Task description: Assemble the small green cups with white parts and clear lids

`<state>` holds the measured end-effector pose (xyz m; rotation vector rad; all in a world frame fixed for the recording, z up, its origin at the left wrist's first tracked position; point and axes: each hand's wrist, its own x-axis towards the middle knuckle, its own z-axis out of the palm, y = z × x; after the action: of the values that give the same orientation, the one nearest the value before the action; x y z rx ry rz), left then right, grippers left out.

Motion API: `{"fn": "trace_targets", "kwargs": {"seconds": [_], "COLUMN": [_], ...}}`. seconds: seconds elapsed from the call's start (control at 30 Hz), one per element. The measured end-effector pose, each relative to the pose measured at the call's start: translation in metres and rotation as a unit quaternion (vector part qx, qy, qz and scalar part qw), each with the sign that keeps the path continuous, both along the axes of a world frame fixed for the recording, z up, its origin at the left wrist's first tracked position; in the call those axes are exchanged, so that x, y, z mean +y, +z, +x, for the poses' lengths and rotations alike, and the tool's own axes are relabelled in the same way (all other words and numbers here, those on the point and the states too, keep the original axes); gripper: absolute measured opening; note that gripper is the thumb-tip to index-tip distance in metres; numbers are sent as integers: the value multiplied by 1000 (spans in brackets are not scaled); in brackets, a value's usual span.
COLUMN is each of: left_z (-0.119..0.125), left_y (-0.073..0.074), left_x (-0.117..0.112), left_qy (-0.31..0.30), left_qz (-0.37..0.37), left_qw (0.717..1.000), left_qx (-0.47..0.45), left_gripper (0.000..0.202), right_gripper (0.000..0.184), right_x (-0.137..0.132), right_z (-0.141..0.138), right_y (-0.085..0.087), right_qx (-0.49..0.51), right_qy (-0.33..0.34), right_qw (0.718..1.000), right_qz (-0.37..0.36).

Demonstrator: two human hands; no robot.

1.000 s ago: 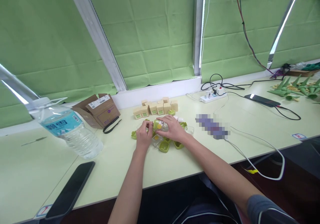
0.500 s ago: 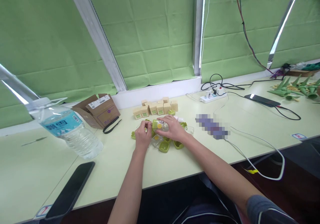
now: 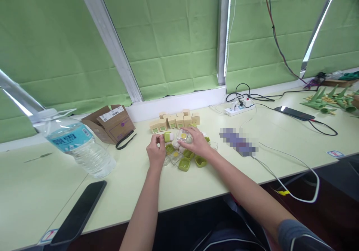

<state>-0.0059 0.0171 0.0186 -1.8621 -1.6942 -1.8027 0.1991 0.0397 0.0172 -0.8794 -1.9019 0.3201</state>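
Observation:
My left hand point(image 3: 156, 153) pinches a small green cap with a white end point(image 3: 167, 136) just above the table. My right hand point(image 3: 196, 143) is closed round a small clear jar with a yellow sticker point(image 3: 184, 135), a little to the right of the cap. The cap and the jar are apart. Beneath both hands lie several green caps point(image 3: 184, 164) and clear jars point(image 3: 175, 156) on the pale green table point(image 3: 134, 183). Behind them stands a row of small beige boxes point(image 3: 175, 121).
A water bottle point(image 3: 78, 146) lies at the left by an open cardboard box point(image 3: 112, 123). A black phone point(image 3: 79, 211) rests near the front edge. A power strip point(image 3: 238, 109), cables, another phone point(image 3: 294, 112) and green cones point(image 3: 331, 101) are at the right.
The green cap has come off the jar. My left hand has drawn it to the left while my right hand keeps the jar.

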Motion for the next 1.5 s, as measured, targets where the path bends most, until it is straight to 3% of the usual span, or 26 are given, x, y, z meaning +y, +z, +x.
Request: {"fn": "trace_targets", "kwargs": {"seconds": [0.53, 0.93, 1.2, 1.5], "left_z": [0, 1, 1, 0], "left_y": [0, -1, -4, -4], "left_x": [0, 1, 3, 2], "left_qy": [32, 50, 51, 48], "left_qz": [-20, -21, -14, -14], "left_qw": [999, 998, 998, 998], "left_qx": [8, -16, -26, -27], "left_gripper": [28, 24, 26, 24], "right_gripper": [49, 50, 42, 20], "right_x": [-3, 13, 33, 68], "right_z": [-1, -1, -4, -38], "right_y": [2, -8, 16, 33], "right_qx": [11, 16, 8, -128], "right_qy": [22, -38, -20, -2], "right_qw": [999, 999, 999, 989], "right_qz": [-28, -28, -45, -76]}}
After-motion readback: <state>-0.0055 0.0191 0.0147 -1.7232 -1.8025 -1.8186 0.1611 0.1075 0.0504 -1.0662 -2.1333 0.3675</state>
